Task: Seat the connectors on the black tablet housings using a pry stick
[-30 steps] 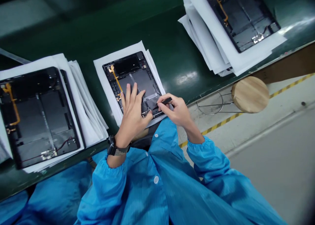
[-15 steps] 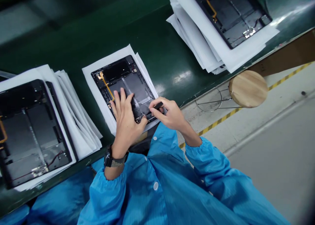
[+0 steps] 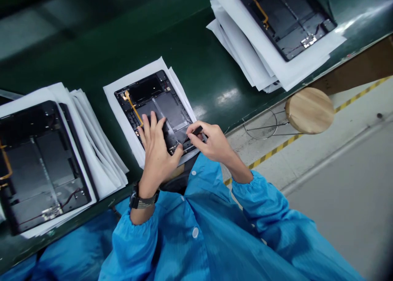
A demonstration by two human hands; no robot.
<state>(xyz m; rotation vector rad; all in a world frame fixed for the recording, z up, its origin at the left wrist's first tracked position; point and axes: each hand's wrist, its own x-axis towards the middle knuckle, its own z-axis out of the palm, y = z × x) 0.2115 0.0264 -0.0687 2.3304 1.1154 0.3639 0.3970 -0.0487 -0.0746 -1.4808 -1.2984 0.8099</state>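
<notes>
With the left hand [image 3: 158,148] spread upon it and the right hand [image 3: 213,142] pinching a black tool [image 3: 198,130] at its near right corner, the opened tablet [image 3: 172,105] has green surface [image 3: 192,55] between it and both flanking paper stacks [image 3: 96,139].

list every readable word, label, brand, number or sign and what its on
No readable text anywhere.
Left open device: marks on its pale strip, too small and blurred to read.
Middle open device: any print too small to read.
Watch: nothing legible.
</notes>
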